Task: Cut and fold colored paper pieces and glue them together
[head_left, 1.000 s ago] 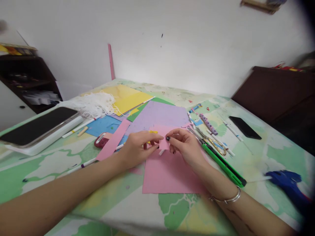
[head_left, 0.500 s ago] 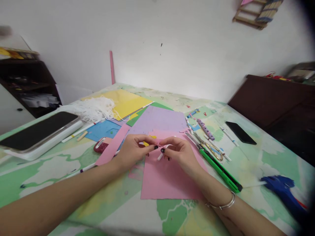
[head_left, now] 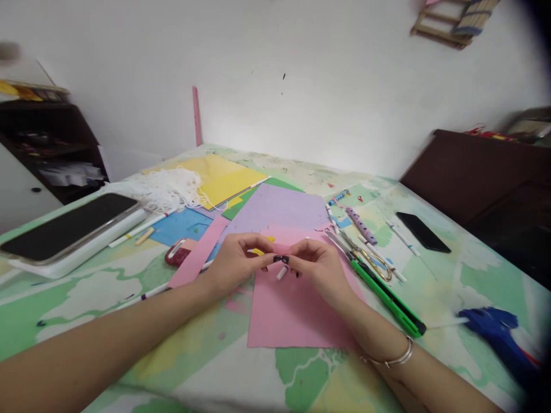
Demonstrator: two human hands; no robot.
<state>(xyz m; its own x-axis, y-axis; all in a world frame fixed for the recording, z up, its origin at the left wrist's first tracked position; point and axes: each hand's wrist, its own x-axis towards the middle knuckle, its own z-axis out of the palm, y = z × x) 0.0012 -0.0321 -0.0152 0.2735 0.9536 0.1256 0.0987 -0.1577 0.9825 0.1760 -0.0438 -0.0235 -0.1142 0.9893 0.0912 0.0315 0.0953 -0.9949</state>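
Observation:
My left hand [head_left: 239, 259] and my right hand [head_left: 316, 267] meet above a pink sheet [head_left: 297, 324], their thumb tips nearly touching. Between them they pinch a small piece of pink paper [head_left: 282, 249], most of it covered by my fingers. Just below the fingertips shows the end of a white marker [head_left: 282, 273]; I cannot tell whether it lies on the sheet. A pink strip [head_left: 196, 258] lies left of my left hand, beside a dark red tool [head_left: 177, 255]. On the right are a green box cutter [head_left: 385, 295] with its blade out and gold-handled scissors [head_left: 376, 265].
A blue glue gun [head_left: 488, 330] lies at the right edge, and a black phone [head_left: 422, 231] farther back. White yarn [head_left: 172, 189], a large phone [head_left: 69, 226] and a blue sheet [head_left: 178, 228] occupy the left. Lilac [head_left: 279, 209] and yellow sheets [head_left: 230, 178] lie behind my hands.
My thumb tips have come closer together, and the pink piece shows a little more above them. The view has shifted very slightly; the things on the table stay put.

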